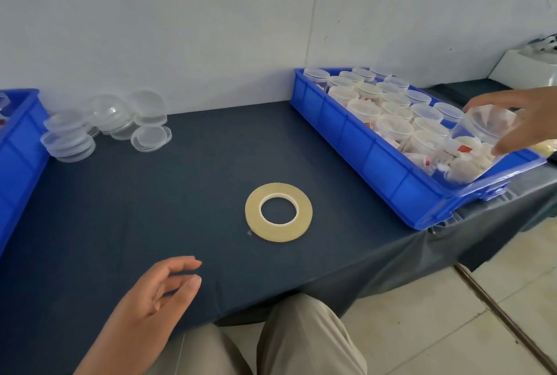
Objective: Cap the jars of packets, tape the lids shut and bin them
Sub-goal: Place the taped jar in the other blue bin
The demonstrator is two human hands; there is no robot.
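Right hand: The right hand reached in from the far right edge of the scene and gripped a clear jar, fingers over its upper side and thumb below.

Jar: It was held tilted above the near right corner of a blue bin, with pale contents showing through its wall. Whether it carried a lid could not be told.

Blue bin: It sat on the right side of the table, its near corner overhanging the table's edge. Rows of clear jars stood upright in its far part. Loose white packets with red marks lay heaped in its near right corner, just below the held jar.

Left hand: The left hand hovered over the near edge of the table, left of centre, with its fingers loosely curled and holding nothing. It was well apart from the jar.

Tape: A roll of tape lay flat at the middle of the table, between the two hands and touched by neither.

Lids: Clear lids sat in low stacks at the far left of the table, close to the wall. They were just beside a second blue bin at the left edge.

Setting: A dark cloth covered the table. The person's legs in pale trousers showed at its near edge, with a tiled floor to the right.
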